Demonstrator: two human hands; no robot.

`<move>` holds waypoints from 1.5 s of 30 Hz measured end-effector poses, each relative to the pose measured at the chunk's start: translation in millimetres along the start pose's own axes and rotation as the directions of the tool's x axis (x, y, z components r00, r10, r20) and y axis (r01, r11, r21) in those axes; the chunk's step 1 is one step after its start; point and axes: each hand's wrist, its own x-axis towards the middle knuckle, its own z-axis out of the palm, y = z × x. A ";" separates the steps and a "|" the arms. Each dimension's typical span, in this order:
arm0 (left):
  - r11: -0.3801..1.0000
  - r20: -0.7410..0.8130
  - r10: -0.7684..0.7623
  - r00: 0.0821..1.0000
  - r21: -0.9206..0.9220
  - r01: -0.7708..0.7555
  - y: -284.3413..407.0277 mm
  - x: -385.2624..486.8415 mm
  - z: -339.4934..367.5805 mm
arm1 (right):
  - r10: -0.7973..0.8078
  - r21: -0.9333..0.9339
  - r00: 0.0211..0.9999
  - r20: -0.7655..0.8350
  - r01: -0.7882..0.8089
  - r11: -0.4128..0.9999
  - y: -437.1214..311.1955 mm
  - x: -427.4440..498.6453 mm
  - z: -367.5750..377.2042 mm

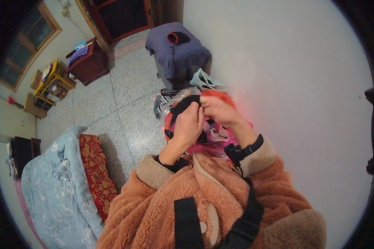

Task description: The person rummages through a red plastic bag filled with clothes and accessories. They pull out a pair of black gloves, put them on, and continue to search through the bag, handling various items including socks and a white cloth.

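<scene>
My left hand (187,126) and my right hand (218,110) meet in front of my body, fingers closed on a black cloth item (186,103). Its exact kind is hard to tell, since the fingers cover part of it. Right beneath them lies a pile of clothing (216,132), with pink, white and black pieces, in what looks like a pink bag (207,149). Orange-red material (219,95) shows just behind my right hand. A black band with a small device (241,152) circles my right wrist.
Beyond the pile stands a piece draped in grey-purple cloth (177,46), topped by a black item with a red-rimmed opening (178,37). A pale plastic bag (205,80) leans there. The white wall (283,93) is close on the right. At left is a bed with a blue quilt (59,183).
</scene>
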 end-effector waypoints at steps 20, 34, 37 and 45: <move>0.952 -0.037 0.301 0.953 0.065 -0.298 14.4 21.4 -15.0 | -0.136 0.316 0.823 -0.552 0.357 0.879 20.8 51.8 -12.0; 0.933 -0.095 0.360 0.928 0.011 -0.360 26.6 34.5 -38.4 | -0.219 0.526 0.939 -0.265 0.331 0.783 -2.0 55.3 -3.7; 0.910 -0.022 0.414 0.910 0.038 -0.413 21.1 35.4 -46.3 | -0.499 -0.458 0.838 -0.222 0.362 0.812 -11.8 59.6 -14.6; 0.922 -0.111 0.378 0.919 -0.038 -0.384 35.6 33.2 -36.5 | -0.199 0.732 0.979 0.047 0.102 0.674 -24.2 63.7 -16.0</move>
